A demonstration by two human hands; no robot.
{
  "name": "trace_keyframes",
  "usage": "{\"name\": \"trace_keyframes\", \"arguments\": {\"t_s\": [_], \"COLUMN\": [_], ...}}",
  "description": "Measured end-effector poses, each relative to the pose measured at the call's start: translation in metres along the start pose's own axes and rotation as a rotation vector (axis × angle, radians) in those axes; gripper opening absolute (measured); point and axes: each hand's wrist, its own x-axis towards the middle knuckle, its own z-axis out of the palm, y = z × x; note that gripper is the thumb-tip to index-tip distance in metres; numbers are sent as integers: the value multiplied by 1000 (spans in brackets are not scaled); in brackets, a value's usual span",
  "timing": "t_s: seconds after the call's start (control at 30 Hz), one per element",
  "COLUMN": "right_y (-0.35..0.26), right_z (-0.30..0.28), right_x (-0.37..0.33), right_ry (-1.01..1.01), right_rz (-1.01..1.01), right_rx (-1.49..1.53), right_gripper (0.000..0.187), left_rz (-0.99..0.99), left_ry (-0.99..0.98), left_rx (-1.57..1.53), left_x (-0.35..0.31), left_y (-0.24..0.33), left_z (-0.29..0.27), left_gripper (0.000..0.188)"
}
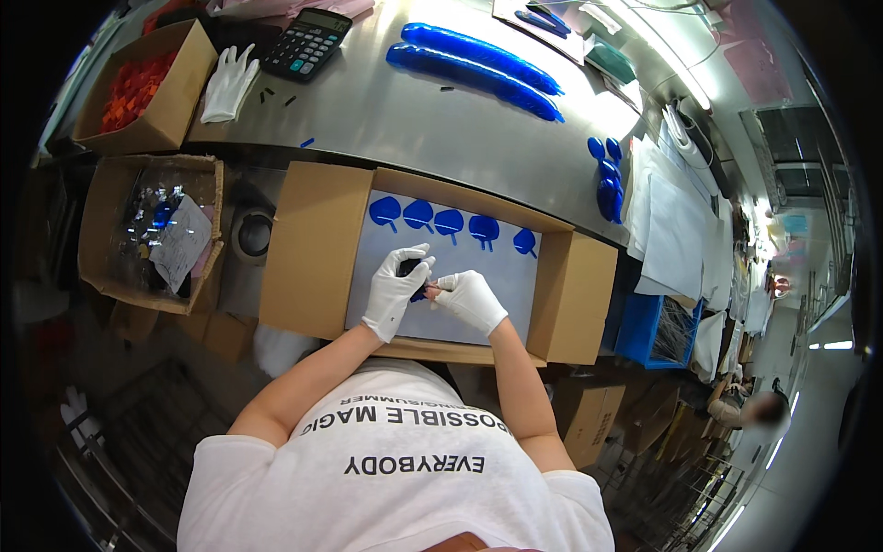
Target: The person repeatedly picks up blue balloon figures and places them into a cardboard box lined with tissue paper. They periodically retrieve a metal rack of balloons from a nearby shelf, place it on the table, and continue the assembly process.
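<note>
Both hands wear white gloves and meet above the open cardboard box (570, 285). My left hand (395, 290) is closed around a small dark blue piece (418, 294), mostly hidden by the fingers, so its exact shape does not show. My right hand (472, 301) pinches at the same piece from the right, its thumb and fingertips together. A pale sheet (460, 324) lines the box. Along its far side several flat, rounded blue lens-like pieces (449, 222) with small tabs lie in a row, just beyond my fingers.
Behind the box stands a metal table with long stacks of blue lenses (474, 69), a calculator (306, 43) and a loose white glove (229, 84). Cartons of red pieces (138, 90) and scraps (161, 230) stand left. Rightward are a blue bin (658, 331) and, farther off, another person (736, 408).
</note>
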Motion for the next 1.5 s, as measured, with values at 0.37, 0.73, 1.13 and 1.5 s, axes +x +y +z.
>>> {"name": "trace_keyframes", "arguments": {"t_s": [0.37,0.73,1.13,1.5], "right_y": [-15,56,50,40], "right_z": [28,-48,-4,2], "right_x": [38,12,-34,-10], "right_ry": [246,369,320,520], "right_rz": [-212,145,-184,-136], "right_rx": [-309,-874,-21,-191], "right_gripper": [23,22,49,32], "left_rz": [-336,-482,-463,-406], "left_ry": [129,-29,-68,-9], "left_rx": [-299,-85,-193,-291], "left_x": [-46,-45,-21,-2], "left_y": [23,33,11,-1], "left_z": [-30,-19,6,-6], "left_gripper": [13,25,25,26]}}
